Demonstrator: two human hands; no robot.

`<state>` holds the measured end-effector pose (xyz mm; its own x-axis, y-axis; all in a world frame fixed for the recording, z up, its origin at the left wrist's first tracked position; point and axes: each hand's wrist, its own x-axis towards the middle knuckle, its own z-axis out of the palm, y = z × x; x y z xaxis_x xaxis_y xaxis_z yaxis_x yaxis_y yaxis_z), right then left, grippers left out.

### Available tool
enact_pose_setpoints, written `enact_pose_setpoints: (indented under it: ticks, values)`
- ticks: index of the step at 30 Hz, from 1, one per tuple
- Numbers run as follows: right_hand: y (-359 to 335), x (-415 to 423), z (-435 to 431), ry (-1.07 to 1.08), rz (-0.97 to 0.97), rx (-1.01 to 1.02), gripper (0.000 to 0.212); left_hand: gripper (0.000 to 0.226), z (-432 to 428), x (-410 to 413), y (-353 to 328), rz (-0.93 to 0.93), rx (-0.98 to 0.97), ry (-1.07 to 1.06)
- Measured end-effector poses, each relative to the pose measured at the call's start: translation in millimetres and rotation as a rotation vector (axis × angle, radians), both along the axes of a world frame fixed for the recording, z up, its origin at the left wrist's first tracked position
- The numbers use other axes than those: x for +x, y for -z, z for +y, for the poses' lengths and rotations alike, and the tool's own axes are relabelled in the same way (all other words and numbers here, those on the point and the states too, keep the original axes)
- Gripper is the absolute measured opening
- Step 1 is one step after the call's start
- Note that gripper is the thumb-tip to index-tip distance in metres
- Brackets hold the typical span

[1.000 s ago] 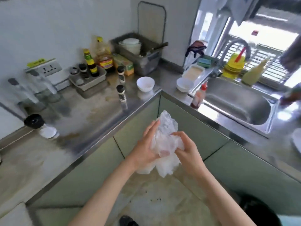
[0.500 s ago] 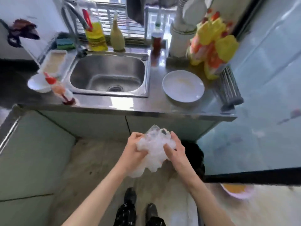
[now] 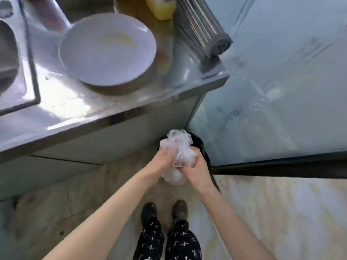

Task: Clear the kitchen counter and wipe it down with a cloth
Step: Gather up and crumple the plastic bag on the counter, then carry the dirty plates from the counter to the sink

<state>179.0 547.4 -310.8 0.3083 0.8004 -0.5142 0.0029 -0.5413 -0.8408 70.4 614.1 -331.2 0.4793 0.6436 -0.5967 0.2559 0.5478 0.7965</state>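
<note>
Sitting between left hand and right hand, plastic bag fills each curled grip.

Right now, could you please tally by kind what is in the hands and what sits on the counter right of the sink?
crumpled plastic bag: 1, gripped by left hand and right hand
white plate: 1
rolled drying rack: 1
yellow bottle: 1 clearly; the top edge cuts off any others
Total: 4

A crumpled clear plastic bag is gripped between the left hand and right hand. A black bin is seen just beyond the fingers.
</note>
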Motion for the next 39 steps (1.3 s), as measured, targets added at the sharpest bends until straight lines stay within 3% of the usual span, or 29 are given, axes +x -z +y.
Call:
enact_pose_setpoints:
  ticks: [4, 6, 9, 12, 15, 17, 21, 25, 29, 33, 39]
  values:
    - [142, 55, 5, -0.087, -0.426, -0.134, 0.044, 0.060, 16, 12, 124, 0.271, 0.220, 0.307]
    - [214, 76, 9, -0.148, -0.602, -0.160, 0.047, 0.057, 18, 9, 186, 0.385, 0.265, 0.269]
    - [306, 88, 24, -0.357, -0.744, -0.250, 0.054, 0.037, 21, -3, 267, 0.532, 0.492, 0.245]
    - [383, 85, 43, -0.424, -0.733, -0.257, 0.051, 0.046, 32, -10, 329, 0.596, 0.637, 0.334]
    - [446, 78, 46, -0.540, -0.693, -0.336, 0.049, 0.082, 34, -4, 376, 0.714, 0.696, 0.496]
    - [476, 78, 50, -0.642, -0.637, -0.476, 0.060, 0.099, 31, 2, 397, 0.801, 0.709, 0.530]
    - [497, 79, 64, -0.818, -0.500, -0.625, 0.085, 0.101, 34, 12, 406, 0.849, 0.809, 0.527]
    - [448, 80, 69, -0.771, -0.607, -0.580, 0.078, 0.094, 33, 7, 376, 0.854, 0.747, 0.591]
    - [341, 86, 54, -0.611, -0.550, -0.371, 0.060, 0.072, 15, -4, 290, 0.791, 0.626, 0.602]
    - [188, 85, 34, -0.521, -0.516, -0.255, 0.038, 0.039, 3, -12, 144, 0.718, 0.578, 0.492]
    - [-34, 59, 32, -0.459, -0.475, -0.001, 0.023, 0.032, -12, -30, -74, 0.650, 0.743, 0.195]
